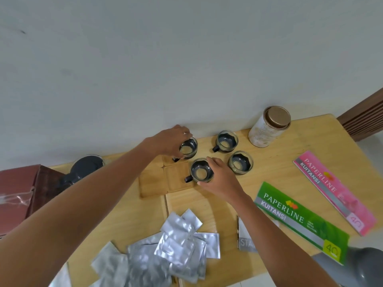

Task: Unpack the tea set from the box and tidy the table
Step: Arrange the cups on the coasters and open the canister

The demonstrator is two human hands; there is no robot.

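Several small glass tea cups with dark holders stand near the back of the wooden table (310,146). My left hand (169,141) grips the far-left cup (188,149) by its rim. My right hand (219,177) holds the near cup (201,171), which stands on a wooden tray (153,183). Two more cups (226,141) (240,162) stand free to the right. A dark glass teapot (87,167) sits behind my left forearm, partly hidden. The maroon box (18,191) is at the left edge.
A round tin with a gold lid (269,126) stands at the back right. Green (300,220) and pink (335,189) receipt books lie on the right. Several silver foil sachets (165,245) are heaped at the front. A small grey box (245,237) lies by my right forearm.
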